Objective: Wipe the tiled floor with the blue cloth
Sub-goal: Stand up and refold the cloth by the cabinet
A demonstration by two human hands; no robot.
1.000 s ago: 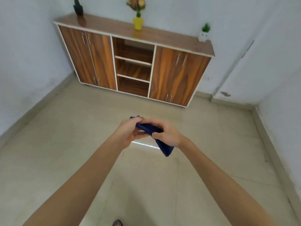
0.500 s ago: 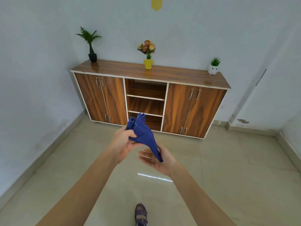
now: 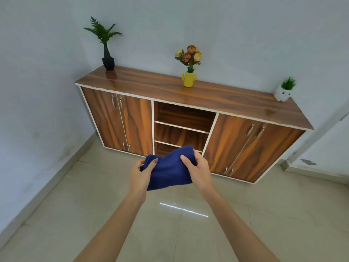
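Observation:
A dark blue cloth (image 3: 169,171) is stretched between both hands at about waist height, well above the beige tiled floor (image 3: 245,214). My left hand (image 3: 140,175) grips its left edge with the thumb on top. My right hand (image 3: 198,172) grips its right edge, thumb pressed on the fabric. The cloth is folded to a rough rectangle and sags a little in the middle.
A wooden sideboard (image 3: 188,118) with open middle shelves stands against the back wall. On it sit a green plant in a black vase (image 3: 107,53), a yellow flower vase (image 3: 189,78) and a small white pot (image 3: 283,91). Walls close in on left and right.
The cloth hung from my left hand above the open right palm; now both hands hold it spread out. The view has risen, showing more wall.

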